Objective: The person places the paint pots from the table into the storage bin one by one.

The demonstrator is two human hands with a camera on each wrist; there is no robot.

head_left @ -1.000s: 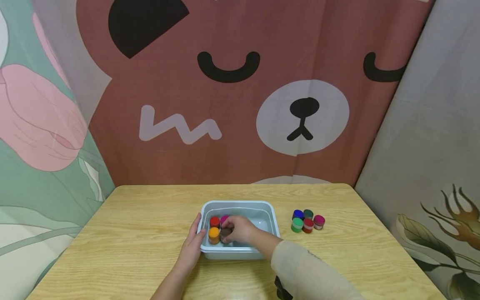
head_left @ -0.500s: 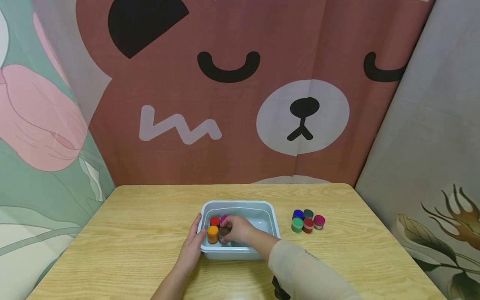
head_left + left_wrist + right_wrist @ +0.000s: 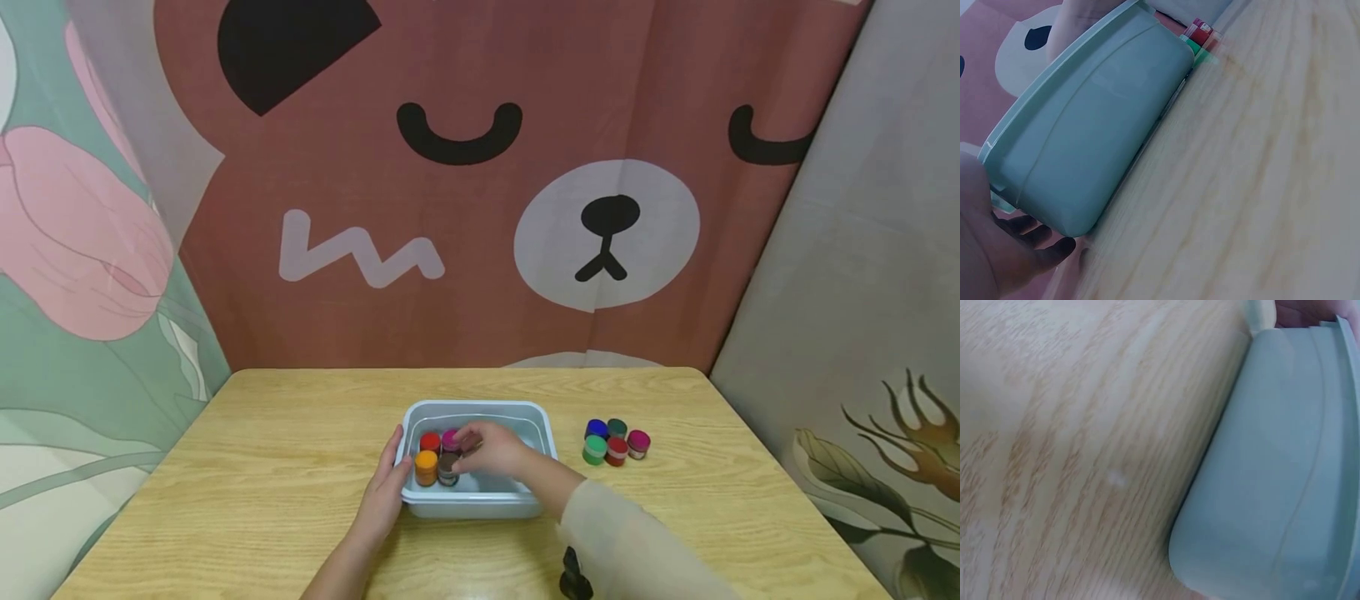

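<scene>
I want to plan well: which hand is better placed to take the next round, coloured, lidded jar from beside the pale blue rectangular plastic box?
Probably the right hand: it is nearer the five outside jars and seems empty. The left hand holds the box at its left rim.

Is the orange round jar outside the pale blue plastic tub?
No, the head view shows the orange round jar inside the pale blue plastic tub.

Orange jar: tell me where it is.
In the head view, the orange jar stands in the tray at its near left corner, just left of the brown jar.
</scene>
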